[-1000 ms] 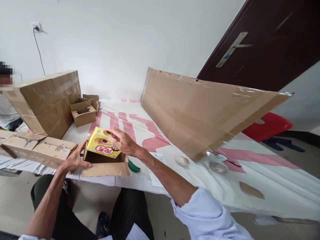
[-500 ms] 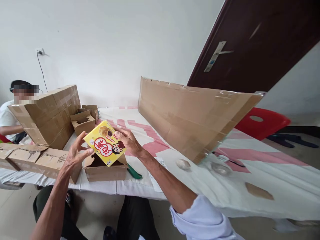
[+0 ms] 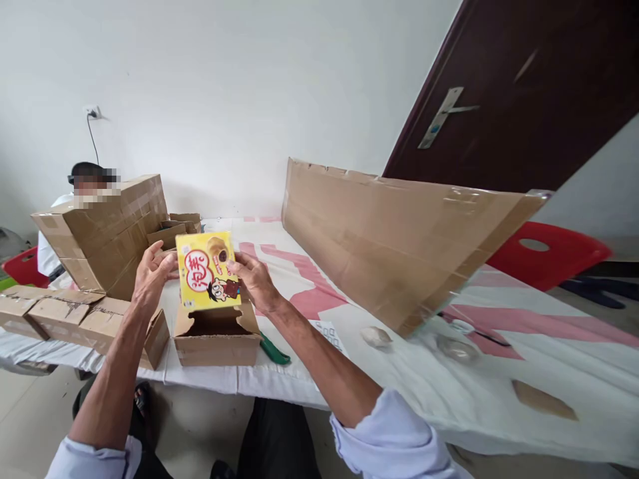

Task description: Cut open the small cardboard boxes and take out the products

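Note:
A yellow snack box (image 3: 207, 269) with red lettering and a cartoon figure stands upright above a small open cardboard carton (image 3: 217, 339) at the table's near edge. My left hand (image 3: 152, 274) grips the box's left side with the fingers curled round its back. My right hand (image 3: 254, 281) pinches its right edge. The carton's flaps are open and its inside looks dark.
A long cardboard sheet (image 3: 399, 239) leans at the right. Stacked brown cartons (image 3: 107, 229) and a flat carton (image 3: 74, 318) lie at the left, with another person (image 3: 64, 219) behind them. A green-handled tool (image 3: 273, 350), a tape roll (image 3: 453, 347) and a red stool (image 3: 544, 256) are nearby.
The yellow box has come up out of the carton and turned upright, front face toward me. My left hand left the carton's flap and took hold of the box.

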The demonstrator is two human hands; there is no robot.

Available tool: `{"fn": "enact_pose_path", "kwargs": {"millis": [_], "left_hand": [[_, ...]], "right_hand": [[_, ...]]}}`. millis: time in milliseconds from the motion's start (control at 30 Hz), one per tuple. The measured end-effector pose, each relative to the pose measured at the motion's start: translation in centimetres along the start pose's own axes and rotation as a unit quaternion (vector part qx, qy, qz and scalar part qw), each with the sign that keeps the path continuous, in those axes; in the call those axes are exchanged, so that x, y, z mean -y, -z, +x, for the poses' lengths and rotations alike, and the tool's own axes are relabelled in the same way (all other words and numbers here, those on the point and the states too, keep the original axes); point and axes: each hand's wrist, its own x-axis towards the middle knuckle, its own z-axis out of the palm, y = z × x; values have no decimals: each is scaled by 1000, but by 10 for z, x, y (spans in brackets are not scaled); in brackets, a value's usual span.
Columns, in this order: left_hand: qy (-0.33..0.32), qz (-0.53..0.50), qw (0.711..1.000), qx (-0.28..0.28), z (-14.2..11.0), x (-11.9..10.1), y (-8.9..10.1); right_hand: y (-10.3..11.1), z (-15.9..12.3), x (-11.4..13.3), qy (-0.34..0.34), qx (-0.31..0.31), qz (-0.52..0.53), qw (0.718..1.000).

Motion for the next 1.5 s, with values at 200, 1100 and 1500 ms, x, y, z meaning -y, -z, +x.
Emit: {"fn": "enact_pose_path", "kwargs": {"millis": [200,1100,1500], "left_hand": [[36,-19,998,57,-26,14,-12],[88,109,988,63,66,53,29],[35,132,989,56,115,43,69]], "right_hand": [[-15,4,-22,2,-53,86,995],[11,51,-43,-149,-3,-90,985],[67,8,-28,-129,217,-595,763]]}}
